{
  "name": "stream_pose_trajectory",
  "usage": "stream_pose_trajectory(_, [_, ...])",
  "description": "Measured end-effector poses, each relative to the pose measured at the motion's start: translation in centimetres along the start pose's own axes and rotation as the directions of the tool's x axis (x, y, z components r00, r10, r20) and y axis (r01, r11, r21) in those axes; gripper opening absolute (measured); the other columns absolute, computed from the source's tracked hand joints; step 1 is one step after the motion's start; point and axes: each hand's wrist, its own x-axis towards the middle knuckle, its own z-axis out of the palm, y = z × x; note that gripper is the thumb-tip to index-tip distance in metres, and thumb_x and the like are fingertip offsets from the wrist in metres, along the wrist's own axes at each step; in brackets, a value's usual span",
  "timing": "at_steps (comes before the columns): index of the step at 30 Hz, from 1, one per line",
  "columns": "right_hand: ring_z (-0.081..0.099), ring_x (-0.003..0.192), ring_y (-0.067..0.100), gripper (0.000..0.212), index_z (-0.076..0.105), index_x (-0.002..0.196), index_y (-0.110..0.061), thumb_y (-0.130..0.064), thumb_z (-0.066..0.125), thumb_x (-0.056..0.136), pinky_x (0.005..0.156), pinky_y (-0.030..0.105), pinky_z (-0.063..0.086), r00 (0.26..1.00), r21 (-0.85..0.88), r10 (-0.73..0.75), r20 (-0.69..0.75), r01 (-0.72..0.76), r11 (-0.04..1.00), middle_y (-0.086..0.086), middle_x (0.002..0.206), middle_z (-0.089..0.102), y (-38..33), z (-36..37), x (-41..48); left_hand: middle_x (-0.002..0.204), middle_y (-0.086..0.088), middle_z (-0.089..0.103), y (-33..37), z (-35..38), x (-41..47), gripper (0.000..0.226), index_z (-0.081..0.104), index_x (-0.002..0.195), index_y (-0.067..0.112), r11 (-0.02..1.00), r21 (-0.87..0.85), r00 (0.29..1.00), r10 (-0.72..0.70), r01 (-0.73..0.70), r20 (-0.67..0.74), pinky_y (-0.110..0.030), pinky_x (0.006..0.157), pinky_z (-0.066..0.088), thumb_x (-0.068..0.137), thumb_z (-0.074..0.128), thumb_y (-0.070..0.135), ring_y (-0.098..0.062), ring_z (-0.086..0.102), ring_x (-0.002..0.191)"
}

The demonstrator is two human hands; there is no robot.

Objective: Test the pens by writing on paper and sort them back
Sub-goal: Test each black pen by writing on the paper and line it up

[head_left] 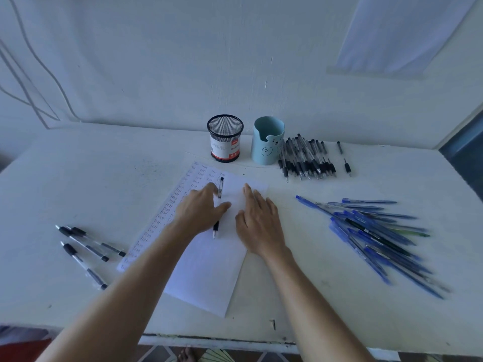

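Note:
A white paper sheet [209, 270] lies in the middle of the table, with rows of the handwritten word "test" down its left side. My left hand [198, 212] is palm down over the sheet, with a black pen [221, 188] pinched between thumb and index finger. The pen's tip end sticks out below the hand. My right hand [258, 226] rests flat on the paper's right part, fingers apart, holding nothing. Three black pens [86, 246] lie at the left. A row of black pens [305, 158] lies at the back, and a heap of blue pens [376, 231] at the right.
A black mesh pen cup [225, 138] and a light blue cup with a bear face [267, 141] stand at the back near the wall. Two pen pieces [346, 165] lie right of the black row. The table's front edge [235, 340] is close to me.

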Motion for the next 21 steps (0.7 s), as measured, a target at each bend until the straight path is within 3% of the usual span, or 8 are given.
stream_pose_trajectory(3, [0.016,0.151,0.017,0.071,0.016,0.158,-0.011,-0.032,0.018,0.090,0.121,0.038,0.008,1.000,0.007,0.002,0.001,-0.002,1.000,0.005,0.162,0.027,0.0,0.0,0.1,0.086,-0.002,0.054,1.2,0.0,-0.2,0.034,0.045,0.112,0.030,0.999,0.031,0.999,-0.013,0.011,0.042,-0.035,0.063,0.039,0.096,0.047,0.060,-0.026,0.055,0.084])
stream_pose_trajectory(5, [0.017,0.151,0.017,0.073,0.020,0.157,-0.011,-0.037,0.010,0.089,0.121,0.038,0.007,1.000,0.001,0.010,0.003,-0.010,1.000,0.005,0.161,0.029,-0.1,0.0,0.1,0.080,-0.004,0.056,1.2,-0.3,0.0,0.030,0.050,0.112,0.028,0.997,-0.071,0.999,-0.037,0.040,0.038,-0.036,0.062,0.039,0.099,0.039,0.052,-0.027,0.055,0.078])
stream_pose_trajectory(8, [0.018,0.150,0.017,0.069,0.021,0.157,-0.020,-0.041,0.012,0.092,0.120,0.038,0.008,1.000,0.032,0.021,-0.001,-0.021,0.999,0.000,0.159,0.032,-0.1,-0.2,0.1,0.082,-0.006,0.065,0.0,-0.5,1.0,0.027,0.059,0.117,0.024,0.991,-0.137,0.991,-0.012,-0.006,-0.130,-0.036,0.067,0.042,0.100,0.038,0.027,-0.028,0.057,0.082])
stream_pose_trajectory(10, [0.019,0.149,0.016,0.058,0.022,0.156,-0.031,-0.043,0.022,0.098,0.119,0.038,0.009,1.000,0.059,0.010,0.004,-0.010,0.998,-0.006,0.158,0.033,-0.2,-0.4,0.2,0.113,-0.008,0.064,-1.1,-0.4,1.6,0.033,0.058,0.129,0.023,0.995,-0.068,0.973,0.053,-0.070,-0.226,-0.040,0.086,0.041,0.101,0.041,0.023,-0.029,0.052,0.109])
stream_pose_trajectory(12, [0.020,0.148,0.016,0.052,0.028,0.151,-0.044,-0.050,0.022,0.100,0.119,0.039,0.010,1.000,0.048,0.002,0.030,-0.003,0.999,-0.009,0.157,0.033,-0.2,-0.6,0.5,0.143,-0.006,0.048,-2.2,0.1,2.1,0.041,0.049,0.143,0.027,0.994,0.038,0.974,0.108,-0.102,-0.199,-0.045,0.108,0.027,0.102,0.044,0.029,-0.029,0.032,0.137])
stream_pose_trajectory(15, [0.028,0.143,0.015,0.061,0.051,0.132,-0.051,-0.063,0.011,0.088,0.116,0.040,0.014,1.000,0.043,0.025,0.009,-0.025,0.999,-0.007,0.151,0.040,-0.8,-0.6,0.8,0.159,-0.002,0.030,-3.1,0.6,2.4,0.050,0.034,0.153,0.029,0.981,0.151,0.985,0.137,-0.120,-0.106,-0.041,0.120,0.011,0.104,0.039,0.040,-0.024,0.015,0.150])
stream_pose_trajectory(17, [0.032,0.140,0.015,0.052,0.060,0.116,-0.044,-0.063,0.023,0.086,0.113,0.041,0.017,0.999,0.068,0.047,-0.021,-0.045,0.997,-0.007,0.144,0.044,-1.1,-0.5,1.0,0.160,-0.002,0.029,-3.1,0.7,2.5,0.052,0.033,0.153,0.029,0.977,0.164,0.982,0.152,-0.133,-0.111,-0.040,0.120,0.010,0.103,0.037,0.043,-0.022,0.017,0.150])
stream_pose_trajectory(21, [0.032,0.134,0.013,0.030,0.055,0.106,-0.034,-0.050,0.060,0.081,0.110,0.044,0.020,0.994,0.068,0.097,0.049,-0.101,0.993,-0.012,0.129,0.047,-1.8,-1.0,1.2,0.158,0.000,0.033,-3.1,0.8,2.4,0.050,0.038,0.150,0.030,0.979,0.160,0.978,0.149,-0.125,-0.147,-0.039,0.119,0.013,0.102,0.041,0.044,-0.020,0.021,0.148])
